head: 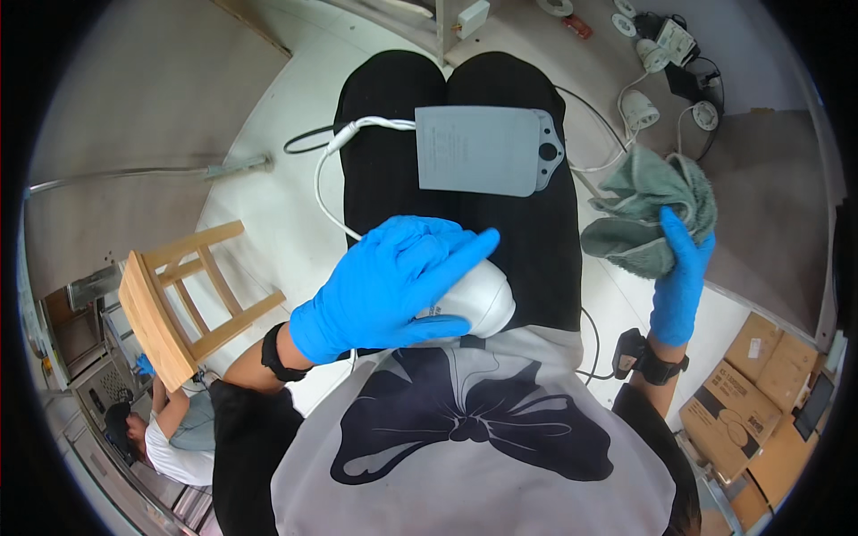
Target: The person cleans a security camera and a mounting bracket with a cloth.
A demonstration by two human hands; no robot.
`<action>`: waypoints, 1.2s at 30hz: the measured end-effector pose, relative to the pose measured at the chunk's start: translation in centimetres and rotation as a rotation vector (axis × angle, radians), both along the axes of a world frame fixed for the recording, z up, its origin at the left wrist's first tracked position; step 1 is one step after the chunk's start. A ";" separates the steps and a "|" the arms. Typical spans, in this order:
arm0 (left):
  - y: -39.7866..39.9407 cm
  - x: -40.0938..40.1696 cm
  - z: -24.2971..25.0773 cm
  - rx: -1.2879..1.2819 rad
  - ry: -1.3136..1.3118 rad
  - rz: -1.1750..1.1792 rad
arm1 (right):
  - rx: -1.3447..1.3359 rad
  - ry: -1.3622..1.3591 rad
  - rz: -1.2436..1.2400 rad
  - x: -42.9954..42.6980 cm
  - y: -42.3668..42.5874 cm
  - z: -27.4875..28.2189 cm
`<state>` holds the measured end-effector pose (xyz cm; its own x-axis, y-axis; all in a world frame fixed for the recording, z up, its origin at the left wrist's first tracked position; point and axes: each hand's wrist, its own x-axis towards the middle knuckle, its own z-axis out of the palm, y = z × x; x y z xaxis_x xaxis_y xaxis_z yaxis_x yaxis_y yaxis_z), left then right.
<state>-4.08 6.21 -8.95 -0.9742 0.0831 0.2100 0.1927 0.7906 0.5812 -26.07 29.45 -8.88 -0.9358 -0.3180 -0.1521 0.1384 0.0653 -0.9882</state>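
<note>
Under my left hand [409, 285], in a blue glove, is a rounded white device [486, 298] held on my lap. My palm and fingers cover most of it, so its kind cannot be made out; part of some print shows. Farther up my thighs lies a flat grey plate-like unit [477, 153] with a holed tab at its right end and a white cable [342, 139] at its left. Out to the right, my gloved right hand [685, 268] grips a crumpled grey-green cloth [650, 208], apart from the white device.
A wooden stool [157, 321] stands on the left, with another person [177, 429] beyond it. White lamp-like devices [640, 110] and cables lie on the surface at upper right. Cardboard boxes [730, 415] are stacked at lower right. A metal rail [134, 174] juts in from the left.
</note>
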 end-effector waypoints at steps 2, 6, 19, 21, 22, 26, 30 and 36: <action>0.3 1.2 -1.2 0.103 -0.277 0.002 | -0.012 -0.013 -0.035 -0.1 0.7 0.0; 1.2 1.9 -2.8 -0.027 -0.348 0.006 | -0.043 -0.024 -0.110 0.0 1.2 0.3; -1.0 -1.8 -0.7 0.767 -0.350 0.009 | -0.323 -0.385 -0.253 1.5 2.7 1.1; -1.4 -3.1 0.3 1.197 -0.260 -0.001 | -0.317 -0.323 -0.262 2.5 3.1 0.9; -1.2 -3.0 1.4 1.385 -0.298 0.154 | -0.426 -0.274 -0.213 3.0 3.1 1.1; 0.0 -5.6 3.5 1.721 -0.147 0.329 | -0.948 -0.157 0.229 4.4 2.1 1.4; 1.0 -8.2 3.9 1.749 -0.066 0.235 | -0.521 0.509 0.400 4.2 -4.9 4.8; 1.8 -10.5 3.0 1.205 0.343 0.133 | -0.094 0.860 0.142 3.9 -9.2 4.2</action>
